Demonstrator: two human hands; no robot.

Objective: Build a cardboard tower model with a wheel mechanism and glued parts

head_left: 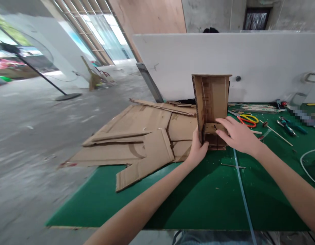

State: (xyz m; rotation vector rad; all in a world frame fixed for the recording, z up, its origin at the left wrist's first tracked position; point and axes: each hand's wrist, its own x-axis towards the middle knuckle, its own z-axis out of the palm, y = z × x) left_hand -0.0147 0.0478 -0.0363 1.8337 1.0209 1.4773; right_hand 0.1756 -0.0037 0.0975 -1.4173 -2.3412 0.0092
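Observation:
A tall cardboard structure stands upright on the green table, open at the front, with thin pale strings running down inside it. At its base is a small box-like cardboard part with a short dark stick on top. My left hand grips the structure's lower left side, thumb at the front and fingers behind the panel. Over the base part's right side reaches my right hand, thumb and forefinger apart beside the dark stick. Whether its fingertips touch the cardboard is hard to tell.
Flat cardboard sheets lie to the left, partly over the table edge. To the right are scissors, pliers and a wooden stick. A blue strip crosses the green table. A white board stands behind.

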